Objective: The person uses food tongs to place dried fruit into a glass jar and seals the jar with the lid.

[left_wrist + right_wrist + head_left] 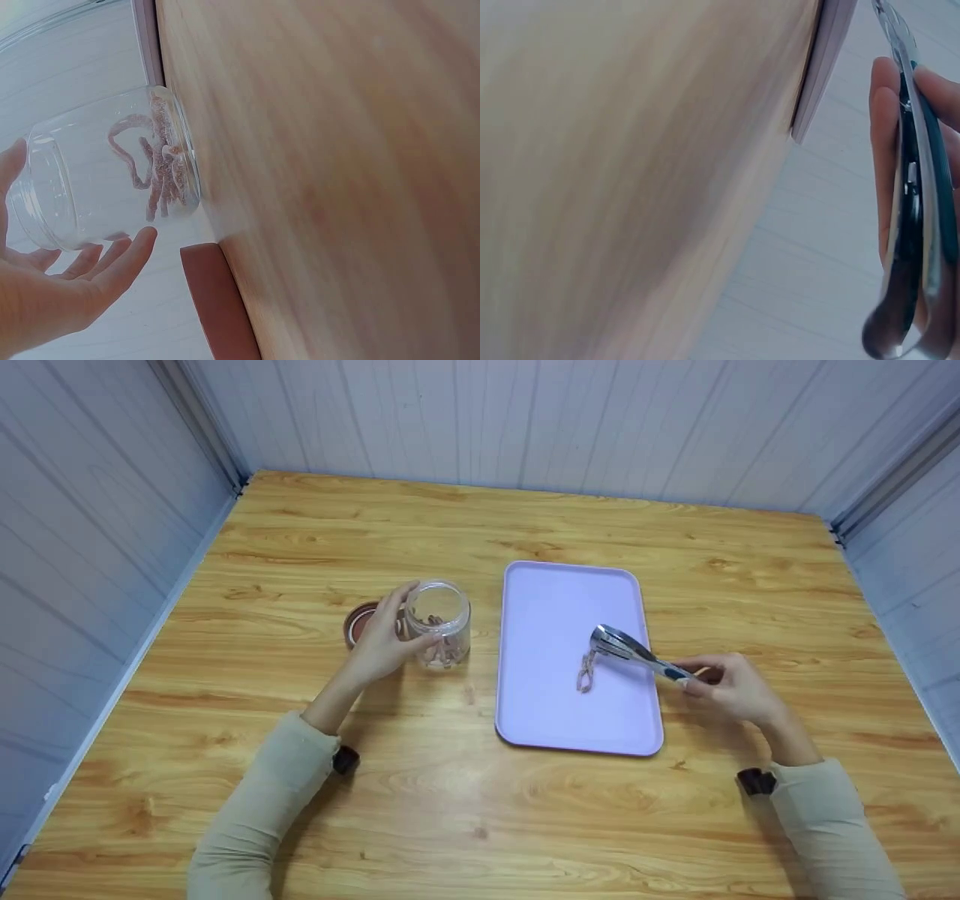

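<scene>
Between the jar and the purple tray, a narrow gap is left, through which a hand could be passed. The open mouth of the jar can be entered from above, but its left side is obstructed by the left hand and the lid. The tray's right edge is crossed by the tongs, held in the right hand; its far part is left accessible. Farther back, passage is limited by the wall.
</scene>
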Motion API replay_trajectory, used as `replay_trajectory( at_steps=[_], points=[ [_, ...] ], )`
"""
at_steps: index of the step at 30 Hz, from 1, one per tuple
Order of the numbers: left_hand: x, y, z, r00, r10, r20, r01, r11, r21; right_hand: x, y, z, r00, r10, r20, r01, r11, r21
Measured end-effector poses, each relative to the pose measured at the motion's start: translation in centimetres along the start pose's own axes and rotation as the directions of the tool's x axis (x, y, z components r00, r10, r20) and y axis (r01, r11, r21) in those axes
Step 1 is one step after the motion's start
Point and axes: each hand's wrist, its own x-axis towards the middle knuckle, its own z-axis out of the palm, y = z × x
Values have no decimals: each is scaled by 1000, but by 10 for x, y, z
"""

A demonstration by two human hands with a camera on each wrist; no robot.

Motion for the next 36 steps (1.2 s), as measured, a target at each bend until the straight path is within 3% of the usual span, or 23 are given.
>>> replay_trajectory(
  at_steps=[5,9,18,26,36],
  points=[
    [0,0,0,1000,1,-1,-1,1000,-11,0,5,-2,999,-37,-15,37,999,9],
    [0,0,0,1000,4,2,-4,1000,-21,2,23,-3,998,-62,-24,63,997,38],
    [-1,0,0,1000,-2,0,2,1000,-20,5,26,-7,995,-95,-37,96,995,19],
    [0,2,-1,1000,-11,9,11,1000,-23,5,-10,-11,987,-141,-79,142,990,2],
    [-1,3,-1,1000,-11,19,12,999,-41,13,-21,-14,980,-159,-123,160,987,-3]
  ],
)
